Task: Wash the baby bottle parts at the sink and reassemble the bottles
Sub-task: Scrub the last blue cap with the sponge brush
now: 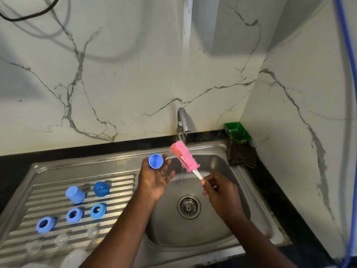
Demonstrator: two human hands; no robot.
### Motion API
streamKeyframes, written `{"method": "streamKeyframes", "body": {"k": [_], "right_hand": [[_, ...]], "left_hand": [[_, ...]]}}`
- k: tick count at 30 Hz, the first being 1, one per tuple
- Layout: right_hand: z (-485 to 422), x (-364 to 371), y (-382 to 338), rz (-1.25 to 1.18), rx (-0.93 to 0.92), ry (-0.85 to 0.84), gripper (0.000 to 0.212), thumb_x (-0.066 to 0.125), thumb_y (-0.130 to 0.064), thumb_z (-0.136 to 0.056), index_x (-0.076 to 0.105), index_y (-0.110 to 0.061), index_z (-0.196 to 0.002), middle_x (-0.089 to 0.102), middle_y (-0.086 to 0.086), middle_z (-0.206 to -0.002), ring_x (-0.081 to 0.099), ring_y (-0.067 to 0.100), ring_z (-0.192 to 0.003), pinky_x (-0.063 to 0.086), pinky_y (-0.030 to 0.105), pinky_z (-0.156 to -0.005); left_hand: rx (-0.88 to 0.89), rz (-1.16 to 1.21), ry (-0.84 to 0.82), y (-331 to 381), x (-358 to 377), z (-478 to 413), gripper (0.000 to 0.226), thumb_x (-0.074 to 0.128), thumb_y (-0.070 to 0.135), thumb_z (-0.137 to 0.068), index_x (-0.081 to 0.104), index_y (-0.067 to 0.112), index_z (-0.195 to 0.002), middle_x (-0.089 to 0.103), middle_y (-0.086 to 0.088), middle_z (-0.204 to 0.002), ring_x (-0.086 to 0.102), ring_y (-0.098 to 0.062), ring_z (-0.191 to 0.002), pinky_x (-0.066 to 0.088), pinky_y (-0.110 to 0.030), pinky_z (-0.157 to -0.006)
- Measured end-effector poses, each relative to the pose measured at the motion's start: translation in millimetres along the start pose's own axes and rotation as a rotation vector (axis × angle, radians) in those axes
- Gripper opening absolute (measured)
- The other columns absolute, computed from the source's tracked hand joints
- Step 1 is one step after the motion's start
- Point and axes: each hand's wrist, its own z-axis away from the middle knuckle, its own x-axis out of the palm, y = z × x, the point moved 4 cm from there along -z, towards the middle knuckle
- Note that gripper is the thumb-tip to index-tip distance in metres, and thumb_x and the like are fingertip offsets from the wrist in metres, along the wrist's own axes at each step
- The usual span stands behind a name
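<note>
My left hand [154,178] holds a blue bottle cap [155,161] between thumb and fingertips above the sink's left rim, its open mouth facing me. My right hand [218,190] grips the white handle of a pink bottle brush [184,156], whose fluffy head points up-left beneath the tap [182,120]; a thin trickle of water falls below the brush. On the draining board [119,182] lie another blue cap [75,194], a darker blue cap [101,188], three blue collar rings [98,210] [74,215] [45,225], and clear teats [61,239], faint against the steel.
The steel sink basin [212,167] has a round drain strainer [189,206] at its middle. A green tray [237,131] and a dark checked cloth [242,156] sit at the back right corner. Marble walls close in behind and on the right. A blue hose [347,55] hangs at far right.
</note>
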Motion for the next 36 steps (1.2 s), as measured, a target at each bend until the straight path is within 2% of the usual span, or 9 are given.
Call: {"method": "streamKeyframes", "body": {"k": [4, 9, 14, 17, 20, 24, 29, 32, 36], "right_hand": [[1.0, -9.7, 2.4, 0.101, -0.045, -0.065, 0.022, 0.081, -0.025, -0.08, 0.059, -0.029, -0.08, 0.064, -0.014, -0.069, 0.062, 0.004, -0.061, 0.048, 0.02, -0.054], [-3.2, -11.7, 7.2, 0.27, -0.085, -0.238, 0.022, 0.071, -0.04, -0.083, 0.053, -0.031, -0.091, 0.066, -0.01, -0.072, 0.062, 0.007, -0.065, 0.053, 0.034, -0.062], [-12.3, -32.4, 5.1, 0.506, -0.124, -0.255, 0.015, 0.054, -0.042, -0.096, 0.056, -0.028, -0.103, 0.07, -0.001, -0.091, 0.066, 0.024, -0.088, 0.049, 0.033, -0.067], [-13.6, -38.1, -5.7, 0.603, -0.217, -0.225, 0.021, 0.044, -0.043, -0.101, 0.056, -0.03, -0.112, 0.069, 0.0, -0.101, 0.064, 0.026, -0.097, 0.041, 0.033, -0.067], [-16.7, -35.7, -10.5, 0.5, -0.243, -0.232, 0.018, 0.05, -0.041, -0.098, 0.057, -0.026, -0.106, 0.07, 0.0, -0.094, 0.066, 0.027, -0.091, 0.045, 0.035, -0.067], [-23.9, -44.5, -8.6, 0.335, -0.22, -0.225, 0.028, 0.078, -0.029, -0.077, 0.053, -0.026, -0.087, 0.061, -0.006, -0.084, 0.061, 0.019, -0.075, 0.051, 0.038, -0.066], [-29.4, -55.3, -5.5, 0.508, -0.231, -0.18, 0.021, 0.058, -0.039, -0.095, 0.062, -0.022, -0.085, 0.068, 0.001, -0.081, 0.063, 0.026, -0.078, 0.037, 0.03, -0.059], [-33.1, -51.1, -4.7, 0.435, -0.155, -0.258, 0.028, 0.05, -0.038, -0.1, 0.062, -0.018, -0.085, 0.068, 0.005, -0.083, 0.064, 0.029, -0.081, 0.043, 0.033, -0.063], [-34.8, -45.9, -6.7, 0.314, -0.29, -0.177, 0.015, 0.071, -0.027, -0.087, 0.058, -0.021, -0.09, 0.057, -0.007, -0.087, 0.058, 0.018, -0.08, 0.048, 0.036, -0.067]], "left_hand": [[0.039, 0.02, 0.026, -3.8, -1.3, 5.5, 0.056, 0.04, 0.06, -0.099, 0.061, 0.013, -0.121, 0.073, -0.014, -0.108, 0.069, -0.028, -0.101, 0.051, -0.049, -0.095], [0.126, -0.066, 0.002, -11.6, 19.8, 17.7, 0.052, 0.044, 0.054, -0.096, 0.058, 0.008, -0.117, 0.062, -0.02, -0.112, 0.065, -0.026, -0.088, 0.053, -0.042, -0.08], [0.302, -0.204, -0.038, -11.7, 33.6, 28.0, 0.05, 0.057, 0.03, -0.097, 0.042, 0.003, -0.136, 0.059, -0.028, -0.117, 0.066, -0.034, -0.093, 0.06, -0.043, -0.075], [0.3, -0.264, -0.07, -20.8, 46.6, 38.3, 0.036, 0.052, 0.017, -0.101, 0.043, 0.002, -0.133, 0.063, -0.018, -0.116, 0.073, -0.024, -0.085, 0.063, -0.039, -0.075], [0.212, -0.264, -0.144, -34.7, 58.7, 48.4, 0.026, 0.049, 0.022, -0.101, 0.051, 0.008, -0.123, 0.068, -0.015, -0.109, 0.074, -0.025, -0.085, 0.061, -0.036, -0.078], [0.238, -0.23, -0.115, -31.5, 61.3, 50.9, 0.055, 0.06, 0.035, -0.086, 0.047, 0.009, -0.133, 0.061, -0.019, -0.112, 0.072, -0.027, -0.087, 0.06, -0.038, -0.08], [0.22, -0.22, -0.107, -31.2, 65.2, 53.5, 0.038, 0.052, 0.026, -0.1, 0.051, 0.007, -0.133, 0.067, -0.018, -0.108, 0.071, -0.021, -0.08, 0.059, -0.027, -0.061], [0.24, -0.264, -0.046, -33.8, 67.5, 56.0, 0.048, 0.056, 0.03, -0.097, 0.053, 0.002, -0.136, 0.067, -0.011, -0.096, 0.065, -0.014, -0.072, 0.052, -0.022, -0.056], [0.267, -0.219, -0.048, -25.7, 73.2, 53.6, 0.057, 0.059, 0.032, -0.091, 0.051, -0.002, -0.136, 0.069, -0.014, -0.098, 0.068, -0.018, -0.079, 0.057, -0.025, -0.064]]}}
